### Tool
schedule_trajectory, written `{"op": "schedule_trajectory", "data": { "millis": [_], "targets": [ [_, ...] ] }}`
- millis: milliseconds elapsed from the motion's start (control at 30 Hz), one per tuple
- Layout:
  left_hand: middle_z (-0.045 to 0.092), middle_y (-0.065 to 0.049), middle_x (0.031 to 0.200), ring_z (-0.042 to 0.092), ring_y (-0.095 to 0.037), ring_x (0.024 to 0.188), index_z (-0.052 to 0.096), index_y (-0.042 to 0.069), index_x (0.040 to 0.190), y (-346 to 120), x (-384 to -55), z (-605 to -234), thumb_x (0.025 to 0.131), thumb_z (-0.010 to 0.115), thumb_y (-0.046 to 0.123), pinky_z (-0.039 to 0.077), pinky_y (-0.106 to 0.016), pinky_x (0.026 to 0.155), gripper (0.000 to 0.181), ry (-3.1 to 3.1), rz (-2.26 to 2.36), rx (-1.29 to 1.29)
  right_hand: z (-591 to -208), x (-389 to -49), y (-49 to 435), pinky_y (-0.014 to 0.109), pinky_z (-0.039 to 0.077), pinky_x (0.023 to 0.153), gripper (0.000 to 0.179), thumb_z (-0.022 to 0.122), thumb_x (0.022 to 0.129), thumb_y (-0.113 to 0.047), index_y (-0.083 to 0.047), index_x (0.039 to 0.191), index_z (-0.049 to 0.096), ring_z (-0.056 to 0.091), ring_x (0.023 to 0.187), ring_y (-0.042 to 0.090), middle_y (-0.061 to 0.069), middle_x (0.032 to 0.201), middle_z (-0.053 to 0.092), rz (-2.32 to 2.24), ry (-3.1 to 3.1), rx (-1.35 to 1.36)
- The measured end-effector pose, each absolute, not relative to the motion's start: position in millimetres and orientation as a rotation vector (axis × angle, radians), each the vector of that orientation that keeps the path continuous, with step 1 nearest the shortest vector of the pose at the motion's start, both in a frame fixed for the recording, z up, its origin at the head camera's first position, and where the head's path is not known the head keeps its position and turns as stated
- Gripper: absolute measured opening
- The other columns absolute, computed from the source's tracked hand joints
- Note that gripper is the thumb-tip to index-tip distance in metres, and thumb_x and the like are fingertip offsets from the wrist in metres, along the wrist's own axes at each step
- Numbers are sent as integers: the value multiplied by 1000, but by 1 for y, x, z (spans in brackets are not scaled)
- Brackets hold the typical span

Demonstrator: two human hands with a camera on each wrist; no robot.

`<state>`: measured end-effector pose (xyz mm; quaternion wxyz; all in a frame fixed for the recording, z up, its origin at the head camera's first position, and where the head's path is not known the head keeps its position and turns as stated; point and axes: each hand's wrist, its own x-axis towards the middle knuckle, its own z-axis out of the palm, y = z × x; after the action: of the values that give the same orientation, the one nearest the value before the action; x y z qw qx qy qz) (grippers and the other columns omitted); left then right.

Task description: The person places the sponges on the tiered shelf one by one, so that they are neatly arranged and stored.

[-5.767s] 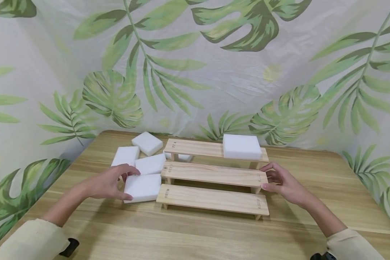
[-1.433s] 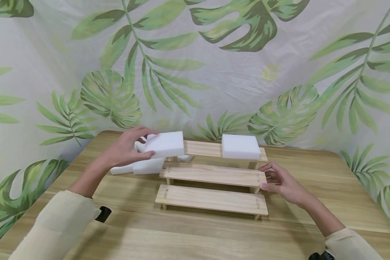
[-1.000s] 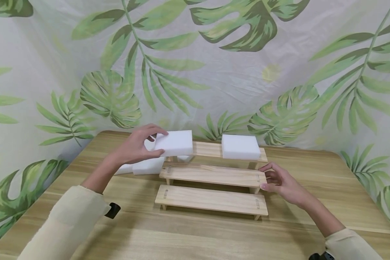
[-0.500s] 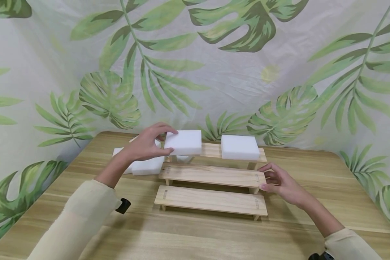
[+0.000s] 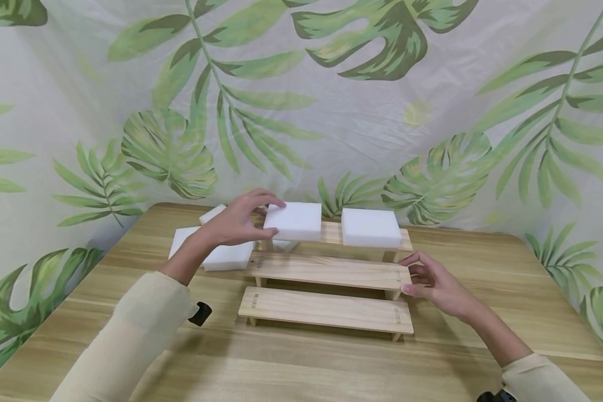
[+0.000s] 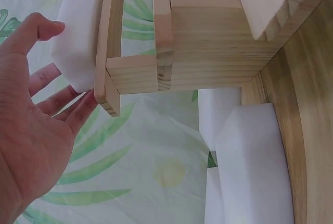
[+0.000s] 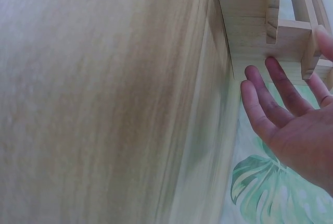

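Observation:
My left hand (image 5: pixel 238 220) grips a white foam block (image 5: pixel 295 219), thumb at its front and fingers at its back. That block lies along the left part of the top board of a three-step wooden rack (image 5: pixel 326 268); in the left wrist view its underside is right at the board. Farther right on the same board sits a second white block (image 5: pixel 372 228), a gap between the two. My right hand (image 5: pixel 439 287) pinches the right end of the middle board. In the right wrist view its other fingers (image 7: pixel 268 99) spread loosely beside the rack's leg.
Several more white foam blocks (image 5: pixel 228 257) lie on the wooden table (image 5: pixel 301 368) left of the rack, one of them partly behind its left end. A leaf-patterned cloth (image 5: pixel 261 111) hangs behind the table.
My left hand has taken the nearest block from the pile on the left, lifted it to the top board, and moved it rightward along there. My right hand keeps its place.

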<state>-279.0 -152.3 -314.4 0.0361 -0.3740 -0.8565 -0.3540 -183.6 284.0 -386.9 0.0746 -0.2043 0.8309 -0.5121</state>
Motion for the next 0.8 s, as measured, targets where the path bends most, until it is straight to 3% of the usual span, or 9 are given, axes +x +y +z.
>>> {"op": "schedule_trajectory", "data": {
  "millis": [800],
  "targets": [
    [55,-20,136,60,-40,119,65,-2,131,-140,-287,-316,86,74,10,53,-52,100,47,-2635,-1146,-1177,-387,-183,283,30,59,84,42,69,98,-3,7,131,46,66,103,14,27,123,62,-1566,2459,-595]
  ]
}}
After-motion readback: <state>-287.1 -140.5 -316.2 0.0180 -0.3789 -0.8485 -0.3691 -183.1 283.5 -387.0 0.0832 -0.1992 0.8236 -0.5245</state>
